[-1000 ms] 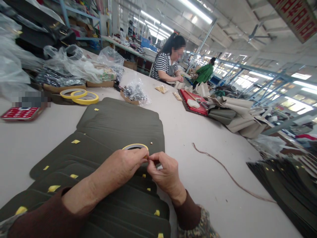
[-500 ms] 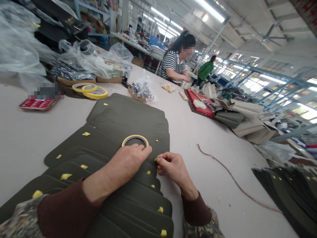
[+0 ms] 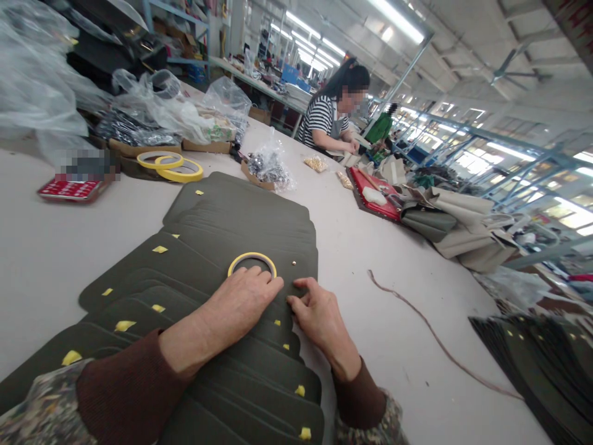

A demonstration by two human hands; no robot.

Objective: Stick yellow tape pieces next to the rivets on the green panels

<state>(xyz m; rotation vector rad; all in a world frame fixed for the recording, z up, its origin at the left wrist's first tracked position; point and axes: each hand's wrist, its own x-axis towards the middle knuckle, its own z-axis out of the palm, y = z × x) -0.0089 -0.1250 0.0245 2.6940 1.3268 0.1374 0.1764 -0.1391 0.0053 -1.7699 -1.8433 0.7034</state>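
My left hand (image 3: pixel 248 303) is closed round the near side of a roll of yellow tape (image 3: pixel 231 267), which is held over the overlapping dark green panels (image 3: pixel 245 213). Beside it, at the right edge of the panels, my right hand (image 3: pixel 319 315) has thumb and forefinger apart, their tips at the panel edge. No tape shows between them. Just above those fingertips a small shiny metal stud (image 3: pixel 293 263) sits on a panel. Small yellow tape pieces (image 3: pixel 160 250) are stuck along both sides of the fanned panels. Palm and inner fingers of my left hand are hidden.
Two more yellow tape rolls (image 3: pixel 180 170) lie at the back left, near a red calculator (image 3: pixel 69 188). Behind are plastic bags (image 3: pixel 162 105) and a bag of metal parts (image 3: pixel 271 165). A brown cord (image 3: pixel 426 327) and stacked dark panels (image 3: pixel 519 358) are right. A co-worker (image 3: pixel 331 117) sits across.
My right thumb and forefinger have parted from a pinch on a small yellow tape piece at the panel edge. My left hand stays on the tape roll, almost unmoved.
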